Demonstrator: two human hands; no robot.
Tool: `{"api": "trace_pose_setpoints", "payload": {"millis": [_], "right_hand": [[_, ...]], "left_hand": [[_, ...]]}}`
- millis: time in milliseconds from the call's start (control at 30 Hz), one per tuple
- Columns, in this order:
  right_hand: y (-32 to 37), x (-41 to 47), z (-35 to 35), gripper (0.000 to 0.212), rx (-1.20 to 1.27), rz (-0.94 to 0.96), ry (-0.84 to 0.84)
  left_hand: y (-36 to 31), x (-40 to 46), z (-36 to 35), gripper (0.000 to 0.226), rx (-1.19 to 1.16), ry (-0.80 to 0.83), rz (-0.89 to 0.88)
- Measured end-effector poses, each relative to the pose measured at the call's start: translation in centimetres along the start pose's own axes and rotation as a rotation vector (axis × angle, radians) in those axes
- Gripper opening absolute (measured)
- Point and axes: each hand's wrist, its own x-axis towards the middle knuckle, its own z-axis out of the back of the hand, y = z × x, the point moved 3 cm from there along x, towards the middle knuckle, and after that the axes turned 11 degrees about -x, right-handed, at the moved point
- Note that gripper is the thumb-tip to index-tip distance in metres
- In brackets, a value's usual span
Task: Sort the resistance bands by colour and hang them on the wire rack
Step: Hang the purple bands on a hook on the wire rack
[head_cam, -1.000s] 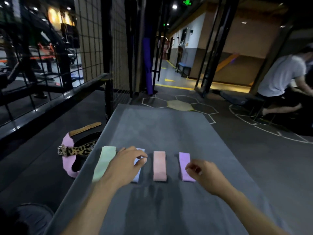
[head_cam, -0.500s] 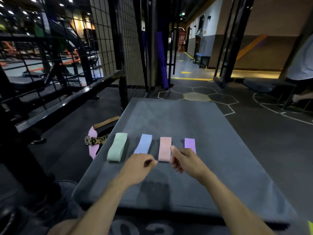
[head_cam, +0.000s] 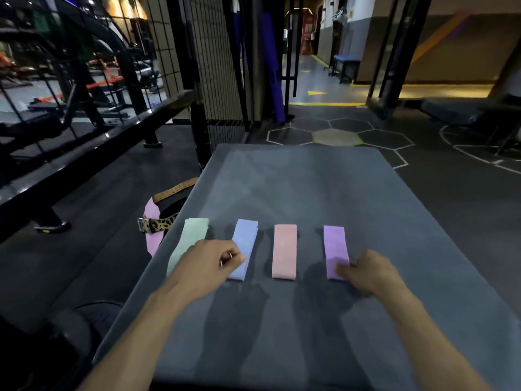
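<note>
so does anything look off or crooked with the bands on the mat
Mostly tidy. The green band leans off line at the grey mat's left edge, beside a leopard-print belt on the floor.

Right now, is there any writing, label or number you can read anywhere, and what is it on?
None can be read.
Small pale marks on the blue band and purple band: too small to read.
Red panel down the corridor: too blurred to read.
Yellow arrow on the floor: a sign, no words.

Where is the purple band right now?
In the head view, the purple band lies rightmost in the row on the grey mat, beside the pink band, its near end under the right hand.
</note>
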Motion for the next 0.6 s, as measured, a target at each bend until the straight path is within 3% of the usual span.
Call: {"api": "trace_pose_setpoints", "payload": {"millis": [100,600], "right_hand": [[-0.2,0.7,-0.7,0.045,0.017,0.009,0.073],[-0.7,-0.8,-0.3,0.052,0.12,-0.059,0.061]], "left_hand": [[-0.1,0.7,-0.3,0.022,-0.047,0.016,-0.02],[-2.0,0.7,-2.0,0.021,-0.022,0.073,-0.05]]}}
